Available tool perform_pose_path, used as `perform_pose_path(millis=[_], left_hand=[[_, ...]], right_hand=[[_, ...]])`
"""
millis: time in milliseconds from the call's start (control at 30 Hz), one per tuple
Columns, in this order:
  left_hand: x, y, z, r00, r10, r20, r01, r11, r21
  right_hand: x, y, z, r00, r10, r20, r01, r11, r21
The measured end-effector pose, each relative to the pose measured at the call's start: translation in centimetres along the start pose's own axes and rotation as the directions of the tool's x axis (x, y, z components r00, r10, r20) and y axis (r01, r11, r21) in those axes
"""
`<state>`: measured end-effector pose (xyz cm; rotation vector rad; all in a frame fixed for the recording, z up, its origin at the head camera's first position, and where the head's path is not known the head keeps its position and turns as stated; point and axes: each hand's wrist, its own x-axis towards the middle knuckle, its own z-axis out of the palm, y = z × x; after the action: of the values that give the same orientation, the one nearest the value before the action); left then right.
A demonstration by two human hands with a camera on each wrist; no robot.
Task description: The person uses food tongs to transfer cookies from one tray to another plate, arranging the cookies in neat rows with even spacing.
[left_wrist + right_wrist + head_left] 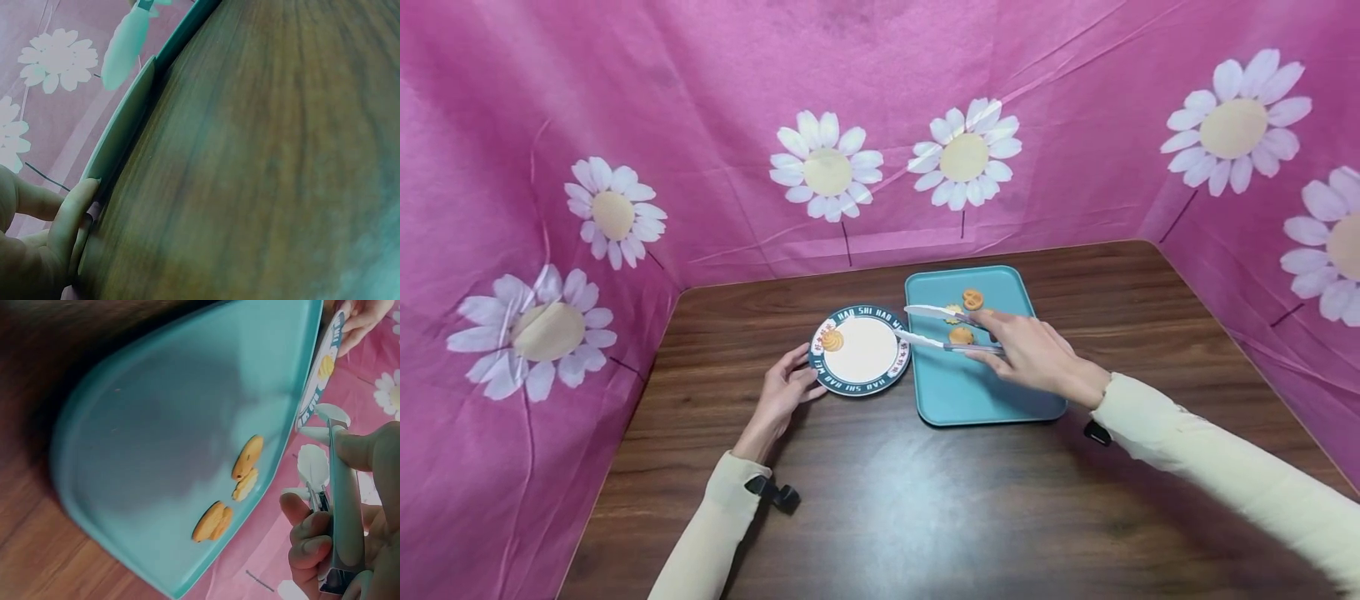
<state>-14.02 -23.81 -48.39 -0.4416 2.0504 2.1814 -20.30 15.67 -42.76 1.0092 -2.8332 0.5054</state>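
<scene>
My right hand (1033, 350) holds a pair of metal tongs (966, 347) with white tips, in the head view. The spread tips reach left over the tray's edge to the plate's right rim, with nothing seen between them. On the blue-green tray (970, 396) lie a pretzel-shaped cookie (973, 299), a small pale cookie (952, 314) and a round cookie (961, 335). A swirled cookie (832, 340) sits at the left side of a white plate (865, 354) with a dark lettered rim. My left hand (784, 390) grips that plate's left edge; the left wrist view shows fingers (75, 209) against it.
Plate and tray stand side by side on a dark wooden table (850, 500). Pink cloth (722, 125) printed with white daisies hangs along the back and both sides. Black straps (772, 493) sit at the wrists.
</scene>
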Motion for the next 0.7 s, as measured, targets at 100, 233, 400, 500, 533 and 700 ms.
perform_pose_path(millis=[100,233,400,500,533,700], left_hand=[[0.0,0.0,0.0,1.000,-0.001,0.001,0.001,1.000,0.006],[0.0,-0.1,0.0,1.000,-0.008,-0.003,0.008,1.000,0.010],[0.0,-0.1,0.0,1.000,-0.016,-0.006,0.016,1.000,0.014],[0.0,-0.2,0.0,1.000,-0.012,-0.003,0.012,1.000,0.017],[0.0,-0.2,0.0,1.000,-0.009,-0.003,0.010,1.000,0.016],[-0.1,0.0,0.0,1.000,0.000,0.002,0.000,1.000,0.010]], right_hand=[[-0.5,0.3,-0.1,1.000,-0.002,0.001,0.002,1.000,-0.007],[-1.2,0.8,-0.1,1.000,0.001,0.005,-0.001,1.000,-0.022],[-2.0,1.2,-0.2,1.000,0.024,0.003,-0.024,0.999,-0.029],[-2.4,1.4,-0.3,0.999,0.037,0.010,-0.037,0.999,-0.032],[-2.6,1.5,-0.3,0.999,0.043,0.010,-0.043,0.998,-0.035],[-3.3,1.9,-0.5,0.997,0.071,0.019,-0.070,0.996,-0.046]])
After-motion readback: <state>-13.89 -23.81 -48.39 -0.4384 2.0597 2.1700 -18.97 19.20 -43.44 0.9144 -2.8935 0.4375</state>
